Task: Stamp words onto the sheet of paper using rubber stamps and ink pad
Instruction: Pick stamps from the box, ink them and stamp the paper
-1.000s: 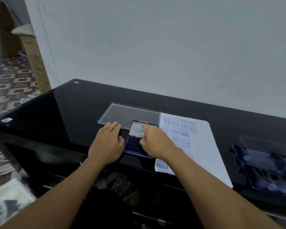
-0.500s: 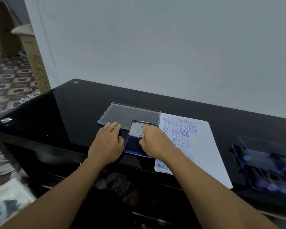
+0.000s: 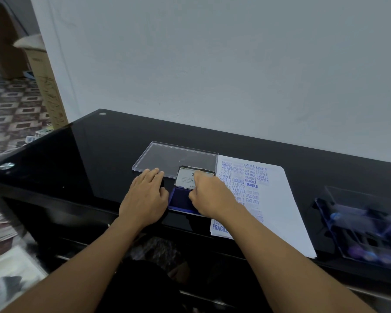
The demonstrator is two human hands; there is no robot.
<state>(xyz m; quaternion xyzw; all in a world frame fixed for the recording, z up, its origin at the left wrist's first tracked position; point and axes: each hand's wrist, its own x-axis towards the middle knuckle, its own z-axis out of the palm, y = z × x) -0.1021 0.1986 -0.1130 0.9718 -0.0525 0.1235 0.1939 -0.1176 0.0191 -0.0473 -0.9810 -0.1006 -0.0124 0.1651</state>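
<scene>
Black glass desk (image 3: 99, 154) | sheet (image 3: 280, 211) on it | grey wall (image 3: 212, 64) | patterned floor (image 3: 11, 114) left

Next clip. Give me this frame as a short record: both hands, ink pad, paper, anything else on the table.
left hand: flat on the black table, left of the ink pad, fingers straight
right hand: over the ink pad, fingers curled; what they hold is hidden
ink pad: open, hinged lid tilted up, blue pad exposed
sheet of paper: right of the pad, many blue words stamped, among them SAMPLE and FRAGILE
other: clear plastic lid behind the pad; blurred case at far right
</scene>
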